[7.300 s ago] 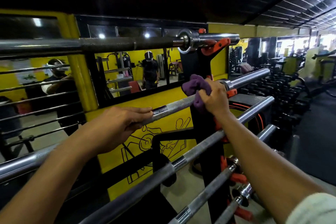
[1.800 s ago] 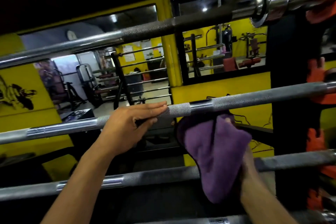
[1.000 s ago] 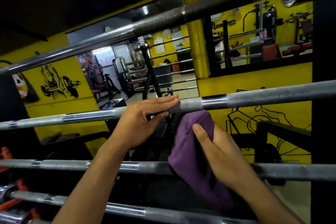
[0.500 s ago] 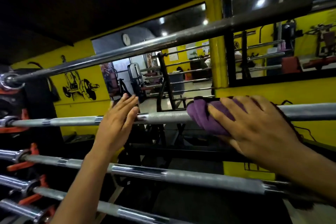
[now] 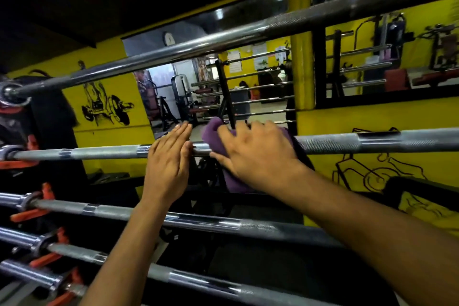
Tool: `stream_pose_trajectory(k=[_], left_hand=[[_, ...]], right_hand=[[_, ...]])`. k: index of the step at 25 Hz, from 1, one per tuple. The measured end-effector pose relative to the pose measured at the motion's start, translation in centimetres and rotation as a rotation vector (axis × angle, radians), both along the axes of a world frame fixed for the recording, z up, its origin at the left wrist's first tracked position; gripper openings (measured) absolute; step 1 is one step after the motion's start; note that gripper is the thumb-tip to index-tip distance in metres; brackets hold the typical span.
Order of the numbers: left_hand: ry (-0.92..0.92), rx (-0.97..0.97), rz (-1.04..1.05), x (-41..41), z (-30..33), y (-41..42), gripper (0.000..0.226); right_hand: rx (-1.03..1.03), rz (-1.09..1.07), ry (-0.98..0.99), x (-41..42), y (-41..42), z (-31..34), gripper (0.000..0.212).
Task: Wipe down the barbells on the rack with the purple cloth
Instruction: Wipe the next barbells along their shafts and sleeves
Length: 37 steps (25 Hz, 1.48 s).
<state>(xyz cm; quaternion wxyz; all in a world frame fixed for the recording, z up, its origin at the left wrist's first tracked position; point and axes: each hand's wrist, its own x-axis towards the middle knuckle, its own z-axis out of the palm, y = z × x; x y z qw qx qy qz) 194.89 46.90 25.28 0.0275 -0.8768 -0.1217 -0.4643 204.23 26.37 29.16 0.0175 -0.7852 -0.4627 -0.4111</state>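
Several steel barbells lie level on a rack, one above another. Across the second barbell [image 5: 347, 143] from the top hangs the purple cloth [image 5: 211, 135], and my right hand [image 5: 258, 156] grips the cloth around the bar, fingers curled over the top. Part of the cloth hangs below the bar under my palm. Just left of the cloth, my left hand [image 5: 169, 166] rests flat against the same bar with its fingers straight and pointing up, holding nothing.
The top barbell [image 5: 223, 40] slants overhead. Lower barbells [image 5: 223, 225] cross beneath my forearms. Orange rack hooks [image 5: 27, 213] hold the bar ends at the left. Behind stands a yellow wall with mirrors [image 5: 223, 87] and black drawings.
My right hand has slid the cloth leftward along the second bar, closing up to my left hand. The view has shifted slightly left.
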Motion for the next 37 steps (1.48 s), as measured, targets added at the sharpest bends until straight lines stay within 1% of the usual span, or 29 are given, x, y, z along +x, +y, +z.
stream_pose_trajectory(k=[3, 6, 9, 11, 13, 17, 18, 20, 22, 23, 24, 26, 27, 29, 33, 35, 37], left_hand=[[-0.003, 0.014, -0.023, -0.3, -0.2, 0.6, 0.052], [-0.005, 0.002, -0.054, -0.7, -0.2, 0.8, 0.053], [-0.018, 0.031, -0.084, -0.6, -0.4, 1.1, 0.051], [-0.015, 0.019, -0.110, -0.3, -0.6, 1.1, 0.050], [-0.040, 0.003, -0.095, 0.1, -0.7, 0.8, 0.051], [-0.142, -0.015, 0.026, 1.0, -1.4, -0.2, 0.054], [-0.186, -0.062, 0.077, 1.2, -1.8, -0.7, 0.057], [-0.308, -0.284, 0.141, 1.9, -2.6, -2.1, 0.064], [-0.436, -0.533, 0.124, 2.9, -2.9, -3.3, 0.068], [-0.482, -0.599, 0.109, 3.3, -3.0, -3.7, 0.068], [-0.511, -0.627, 0.099, 3.5, -3.0, -3.8, 0.068], [-0.541, -0.610, 0.091, 3.7, -3.1, -3.9, 0.068], [-0.542, -0.597, 0.095, 3.7, -3.2, -3.9, 0.068], [-0.522, -0.587, 0.099, 3.4, -3.0, -3.9, 0.069], [-0.391, -0.619, 0.129, 2.4, -2.3, -3.5, 0.072], [-0.304, -0.565, 0.070, 0.8, -2.9, -2.9, 0.070], [-0.271, -0.476, 0.011, -1.9, -3.7, -1.1, 0.067]], right_hand=[[-0.001, 0.030, -0.028, 0.6, -1.3, -0.2, 0.066], [-0.048, 0.023, 0.068, 2.2, -7.6, 0.9, 0.072], [-0.112, -0.063, 0.055, 2.9, -11.9, 2.2, 0.077], [-0.125, -0.089, -0.010, 2.8, -11.1, 2.2, 0.076], [-0.094, -0.045, -0.001, 2.4, -7.5, 1.8, 0.070], [-0.061, 0.029, 0.030, 0.6, -0.6, 1.1, 0.067], [-0.063, 0.045, 0.016, 0.5, -0.2, 0.9, 0.066], [-0.051, 0.084, -0.043, 1.0, -1.9, 0.3, 0.064], [-0.053, 0.092, -0.039, 2.0, -5.5, 0.4, 0.064], [-0.060, 0.095, -0.009, 2.6, -7.6, 0.8, 0.065], [-0.085, 0.081, 0.032, 3.1, -9.5, 1.3, 0.066], [-0.143, 0.045, 0.067, 3.8, -11.8, 2.4, 0.069], [-0.159, 0.035, 0.072, 4.0, -11.8, 2.7, 0.071], [-0.175, 0.043, 0.068, 4.1, -9.3, 2.8, 0.072], [-0.148, 0.177, -0.014, 1.9, -1.5, 2.2, 0.061], [-0.109, 0.195, -0.040, 1.0, -0.1, 1.7, 0.057], [-0.060, 0.197, -0.021, 0.7, -0.3, 1.3, 0.057]])
